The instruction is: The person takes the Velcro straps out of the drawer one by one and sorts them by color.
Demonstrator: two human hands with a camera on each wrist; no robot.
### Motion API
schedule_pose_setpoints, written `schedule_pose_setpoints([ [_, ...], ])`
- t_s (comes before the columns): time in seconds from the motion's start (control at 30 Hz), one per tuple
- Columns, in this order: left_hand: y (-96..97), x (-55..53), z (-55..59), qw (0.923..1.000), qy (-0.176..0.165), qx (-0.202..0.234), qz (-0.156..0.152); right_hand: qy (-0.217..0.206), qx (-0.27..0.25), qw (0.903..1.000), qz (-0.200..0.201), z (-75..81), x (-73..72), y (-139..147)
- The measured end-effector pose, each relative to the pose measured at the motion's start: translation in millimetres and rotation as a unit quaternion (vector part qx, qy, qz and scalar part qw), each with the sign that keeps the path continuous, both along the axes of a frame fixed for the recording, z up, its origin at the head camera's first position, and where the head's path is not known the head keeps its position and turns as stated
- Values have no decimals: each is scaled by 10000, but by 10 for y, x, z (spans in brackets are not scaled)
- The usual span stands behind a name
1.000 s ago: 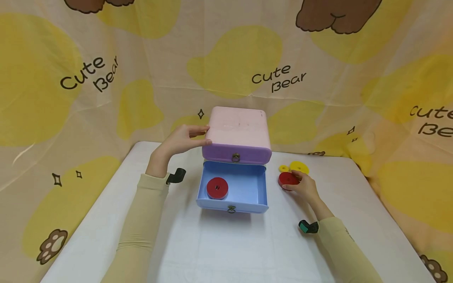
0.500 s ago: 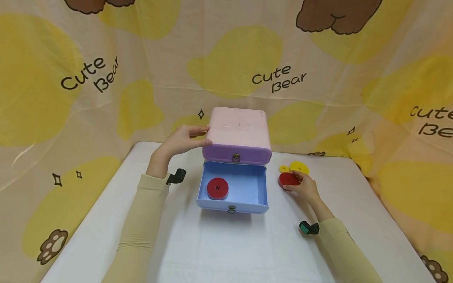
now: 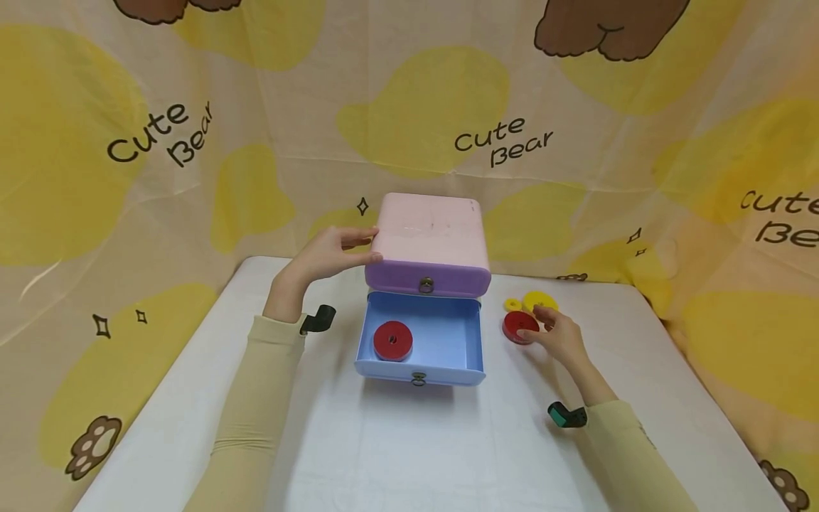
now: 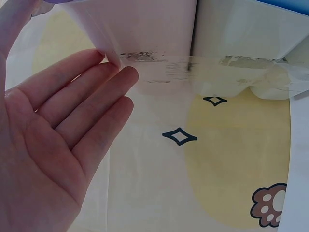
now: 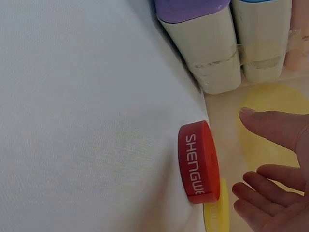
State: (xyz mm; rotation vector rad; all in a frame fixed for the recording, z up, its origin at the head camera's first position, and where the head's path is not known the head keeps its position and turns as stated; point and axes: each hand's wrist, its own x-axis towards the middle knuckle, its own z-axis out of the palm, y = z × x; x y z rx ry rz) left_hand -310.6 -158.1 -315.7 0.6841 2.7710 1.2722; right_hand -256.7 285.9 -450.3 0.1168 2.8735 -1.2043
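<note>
A stacked drawer box [image 3: 431,231] with a pale pink top stands at the table's back. My left hand [image 3: 329,254] touches its left side, fingers mostly straight and thumb at the purple front corner; in the left wrist view the fingertips [image 4: 126,75] reach the pink wall. Below, a blue drawer [image 3: 448,341] is pulled out with a red tape roll [image 3: 393,340] lying flat in its left part. Right of the box, my right hand [image 3: 563,338] hovers beside a second red tape roll [image 5: 199,162], lettered SHENGWE, with thumb and fingers spread apart and holding nothing.
Behind the second red roll lie a larger yellow roll [image 3: 539,301] and a small yellow ring [image 3: 512,304]. The purple drawer [image 3: 397,276] is pushed in. Clear tape [image 4: 174,70] runs along the box's side. A patterned cloth [image 3: 409,107] hangs behind the white table [image 3: 397,455].
My right hand has let go of the second red roll and drawn back slightly to the right. My left hand and the drawers look unmoved.
</note>
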Motion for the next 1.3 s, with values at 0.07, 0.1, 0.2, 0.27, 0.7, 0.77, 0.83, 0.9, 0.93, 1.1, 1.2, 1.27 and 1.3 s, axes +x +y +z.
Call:
schedule_pose_setpoints([
  [0.07,0,-2,-2,10000,14,0,10,36,-36,10000,24,35,23,-14],
  [0.1,0,-2,-3,10000,22,-4,12,56,-53,10000,35,52,33,-22],
  [0.2,0,-3,-7,10000,27,-1,12,89,-86,9999,65,107,73,-53],
  [0.27,1,-1,-7,10000,26,-1,9,103,-97,9999,77,147,106,-76],
  [0.7,9,0,-7,10000,37,69,-26,324,-319,9978,477,452,370,-231],
  [0.77,8,-2,-11,10000,29,75,-29,368,-337,9972,561,500,406,-267],
  [0.83,7,-2,-13,10000,22,72,-20,408,-389,9965,612,548,440,-311],
  [0.9,8,1,-9,10000,28,45,-8,445,-438,9960,639,589,475,-359],
  [0.93,8,3,-8,10000,29,31,0,461,-456,9958,645,608,493,-384],
  [1.1,10,8,4,10000,43,-42,15,663,-537,9933,777,697,584,-489],
  [1.2,9,8,4,10000,34,-54,37,801,-629,9907,905,754,635,-547],
  [1.27,7,7,1,10000,25,-55,51,843,-703,9890,993,787,665,-584],
  [1.3,5,6,1,10000,19,-49,48,857,-738,9882,1036,802,677,-603],
])
